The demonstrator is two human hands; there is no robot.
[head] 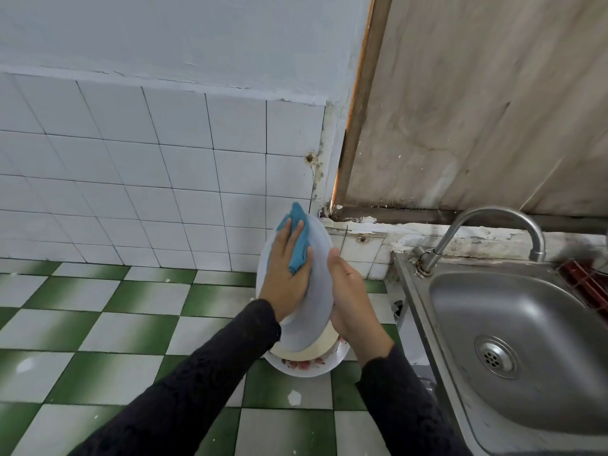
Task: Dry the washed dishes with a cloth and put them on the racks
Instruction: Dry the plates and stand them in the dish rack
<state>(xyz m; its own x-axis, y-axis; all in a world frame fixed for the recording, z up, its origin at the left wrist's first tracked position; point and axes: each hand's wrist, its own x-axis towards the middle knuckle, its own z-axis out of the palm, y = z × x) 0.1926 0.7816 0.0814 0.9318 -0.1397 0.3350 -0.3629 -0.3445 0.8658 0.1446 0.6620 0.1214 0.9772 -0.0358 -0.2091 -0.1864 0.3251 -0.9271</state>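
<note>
1. Dark knitted sleeves, left (184, 390) and right (404, 406): rise from the bottom edge toward mid-frame.

2. Left hand (283, 278), centre of frame: fingers stretched out and slightly spread, pressing a blue cloth flat against the plate face.

3. Right hand (352, 297), just right of centre: thumb lies along the near face of the plate and the palm wraps the right rim. The fingers behind are hidden.

4. White round plate (320, 291), centre: held in the air between both hands and tilted up on edge, with its top rim toward the wall corner.

5. Blue cloth (299, 238): a crumpled fabric piece under the left fingers on the upper left of the plate. One corner sticks out above the rim.

6. White round basin with red floral print (306, 365), below the hands: stands on the floor and holds a cream-coloured dish (316, 348).

7. Green-and-white checked floor tiles (98, 324), lower left.

8. Stainless steel sink (460, 291), right side: it has a round drain, and a curved metal tap (493, 213) stands at its far rim.

9. Red wire rack (585, 284), right edge: only partly in view.

10. White square wall tiles (131, 159), upper left.

11. Stained pale wooden board (477, 110), upper right.
</note>
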